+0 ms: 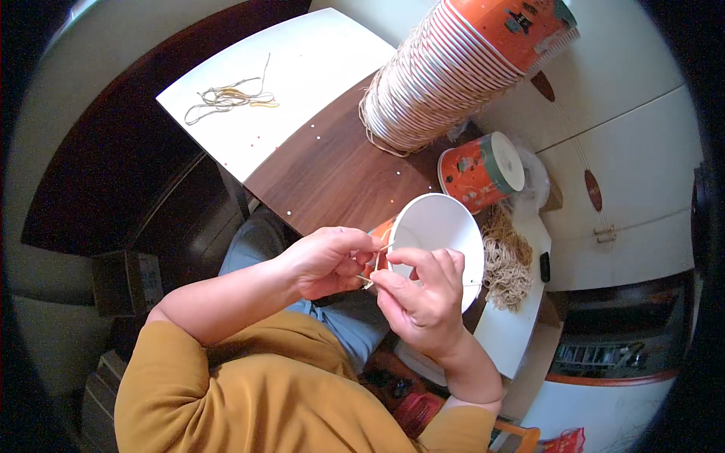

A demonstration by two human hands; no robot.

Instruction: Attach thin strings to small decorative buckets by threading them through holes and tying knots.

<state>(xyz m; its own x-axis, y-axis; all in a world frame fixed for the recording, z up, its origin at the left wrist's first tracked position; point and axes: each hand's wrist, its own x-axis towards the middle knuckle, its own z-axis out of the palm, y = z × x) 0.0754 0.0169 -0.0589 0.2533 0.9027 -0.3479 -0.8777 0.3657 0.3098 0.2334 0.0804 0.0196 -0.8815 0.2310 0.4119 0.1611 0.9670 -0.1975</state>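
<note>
An orange paper bucket with a white inside (434, 226) lies tilted before me, its open mouth turned toward me. At the left side of its rim, my left hand (332, 260) pinches a thin pale cord (377, 263). My right hand (423, 291) reaches across the mouth and pinches the same cord close by, with fingertips almost meeting those of the left. The cord runs at the bucket's rim; its exact path between the fingers is too small to follow. A short cord end shows below the fingertips. My right hand hides part of the bucket's opening.
A tall leaning stack of nested orange buckets (445, 83) with cords stands on the brown table (325, 162). Beside it lies another orange and green bucket (476, 172). A heap of beige cords (507, 260) rests at the right. Loose cords (230, 98) lie on the white tabletop (317, 49).
</note>
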